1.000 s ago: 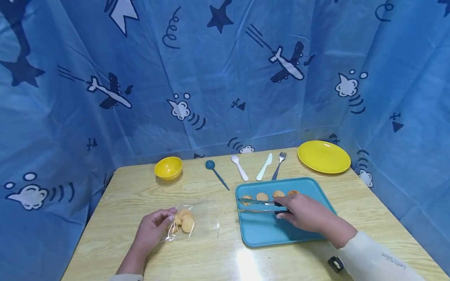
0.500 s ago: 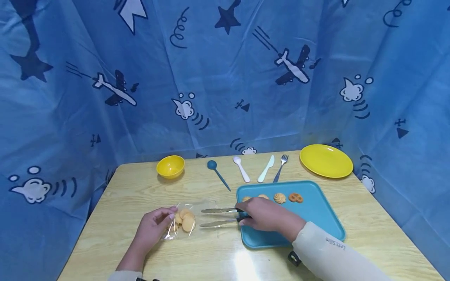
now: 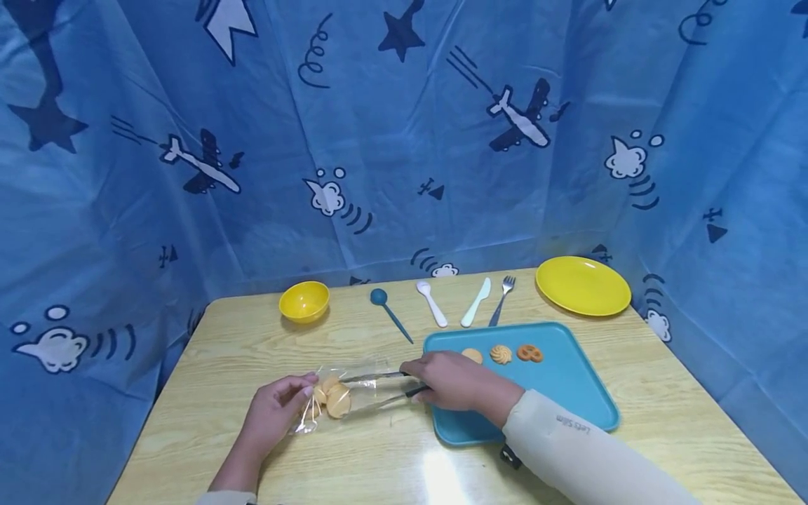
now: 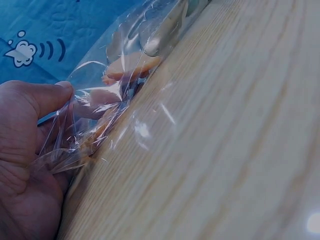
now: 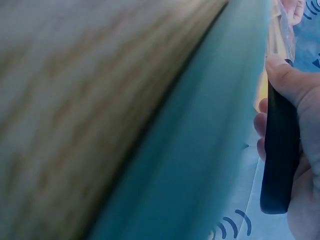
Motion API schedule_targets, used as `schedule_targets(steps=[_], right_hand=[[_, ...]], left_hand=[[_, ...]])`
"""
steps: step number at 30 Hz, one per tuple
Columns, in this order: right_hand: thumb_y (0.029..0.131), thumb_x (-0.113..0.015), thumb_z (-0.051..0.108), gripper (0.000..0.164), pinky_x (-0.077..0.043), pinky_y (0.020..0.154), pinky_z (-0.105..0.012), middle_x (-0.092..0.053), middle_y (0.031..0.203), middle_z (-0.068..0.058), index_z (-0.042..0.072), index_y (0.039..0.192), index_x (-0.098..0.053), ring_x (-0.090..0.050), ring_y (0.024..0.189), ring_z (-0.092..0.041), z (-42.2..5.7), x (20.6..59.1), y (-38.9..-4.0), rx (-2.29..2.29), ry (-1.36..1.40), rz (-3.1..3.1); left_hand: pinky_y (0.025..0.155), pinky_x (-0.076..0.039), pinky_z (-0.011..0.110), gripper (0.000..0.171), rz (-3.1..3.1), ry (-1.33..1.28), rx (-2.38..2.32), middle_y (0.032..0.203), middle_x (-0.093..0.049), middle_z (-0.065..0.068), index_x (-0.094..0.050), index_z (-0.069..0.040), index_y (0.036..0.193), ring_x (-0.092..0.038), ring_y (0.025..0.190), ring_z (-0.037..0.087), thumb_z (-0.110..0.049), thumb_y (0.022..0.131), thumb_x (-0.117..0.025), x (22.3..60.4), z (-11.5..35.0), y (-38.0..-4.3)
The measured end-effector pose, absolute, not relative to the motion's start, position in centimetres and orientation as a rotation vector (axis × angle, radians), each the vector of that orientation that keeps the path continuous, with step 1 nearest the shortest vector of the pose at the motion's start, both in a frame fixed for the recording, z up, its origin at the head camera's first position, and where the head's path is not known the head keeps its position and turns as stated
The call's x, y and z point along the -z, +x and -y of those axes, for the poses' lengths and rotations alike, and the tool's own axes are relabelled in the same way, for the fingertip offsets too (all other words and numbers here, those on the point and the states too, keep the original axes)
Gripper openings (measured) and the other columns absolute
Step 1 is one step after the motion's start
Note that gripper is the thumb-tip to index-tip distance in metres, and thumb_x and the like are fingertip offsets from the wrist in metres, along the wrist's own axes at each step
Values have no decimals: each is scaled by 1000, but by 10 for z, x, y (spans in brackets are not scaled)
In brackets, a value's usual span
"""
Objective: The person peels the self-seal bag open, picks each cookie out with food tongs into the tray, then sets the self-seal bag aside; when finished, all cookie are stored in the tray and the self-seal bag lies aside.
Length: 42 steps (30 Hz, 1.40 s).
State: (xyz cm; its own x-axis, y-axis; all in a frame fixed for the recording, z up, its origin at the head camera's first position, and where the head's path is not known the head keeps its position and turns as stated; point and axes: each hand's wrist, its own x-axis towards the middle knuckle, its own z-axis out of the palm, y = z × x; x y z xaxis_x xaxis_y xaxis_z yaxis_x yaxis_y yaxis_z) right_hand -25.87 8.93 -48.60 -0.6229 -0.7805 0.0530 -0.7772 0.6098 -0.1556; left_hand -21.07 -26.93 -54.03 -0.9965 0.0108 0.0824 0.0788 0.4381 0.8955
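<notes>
My left hand (image 3: pixel 268 414) pinches the closed end of a clear plastic bag (image 3: pixel 366 366) lying on the table. Several round cookies (image 3: pixel 338 400) are inside it. My right hand (image 3: pixel 457 386) grips metal tongs (image 3: pixel 386 402) by their black handle (image 5: pixel 280 150). Their arms reach into the bag's mouth with the scalloped tips (image 4: pixel 160 37) spread apart, close to the cookies. Whether they touch a cookie, I cannot tell. Below the right forearm is a blue tray (image 3: pixel 562 393). A round cookie (image 3: pixel 472 355), a swirled cookie (image 3: pixel 501 354) and a pretzel (image 3: pixel 529 353) lie along its far side.
Behind the bag stands a yellow bowl (image 3: pixel 304 301). A dark teal spoon (image 3: pixel 391 314), a pale spoon (image 3: pixel 432 303), a mint knife (image 3: pixel 476 303) and a fork (image 3: pixel 502 300) lie along the back. A yellow plate (image 3: pixel 583 285) sits at the back right.
My right hand has carried the tongs leftward from above the tray, and their tips are now inside the bag. The left hand has kept its pinch on the bag.
</notes>
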Motion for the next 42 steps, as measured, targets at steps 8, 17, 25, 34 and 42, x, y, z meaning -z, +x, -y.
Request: schedule_targets(steps=[8, 17, 25, 34, 42], right_hand=[[97, -71, 37, 49, -59, 84, -29, -74, 117, 2, 18, 140, -59, -69, 102, -11, -88, 489, -260, 260, -1391, -2828], [96, -72, 36, 46, -60, 78, -30, -75, 111, 1, 20, 138, -61, -69, 98, -12, -95, 491, -261, 313, -1336, -2866], [96, -73, 37, 47, -60, 83, -32, -74, 116, 2, 20, 138, -60, -69, 103, -13, -95, 488, -262, 307, -1339, -2856], [95, -73, 37, 55, -58, 96, -34, -70, 129, 1, 18, 143, -56, -67, 115, -16, -89, 485, -263, 280, -1373, -2816], [95, -73, 37, 55, -59, 95, -35, -71, 129, -1, 18, 144, -56, -68, 115, -17, -83, 481, -266, 257, -1321, -2785]], left_hand=[[102, -45, 9, 18, 2612, -67, 1620, 132, -70, -3, -72, -16, 105, -63, 127, 12, -32, 98, -70, 541, 269, -210], [104, -47, 13, 18, 2625, -96, 1588, 131, -71, -4, -73, -18, 104, -63, 129, 17, -35, 98, -69, 543, 272, -213], [104, -46, 12, 21, 2615, -107, 1591, 130, -71, -4, -73, -18, 102, -63, 128, 14, -37, 97, -70, 545, 272, -213], [104, -45, 11, 19, 2615, -87, 1605, 129, -72, -5, -73, -18, 102, -63, 127, 12, -36, 97, -70, 543, 271, -213], [104, -46, 12, 19, 2630, -57, 1606, 129, -71, -7, -73, -19, 103, -63, 127, 12, -36, 96, -70, 542, 269, -213]])
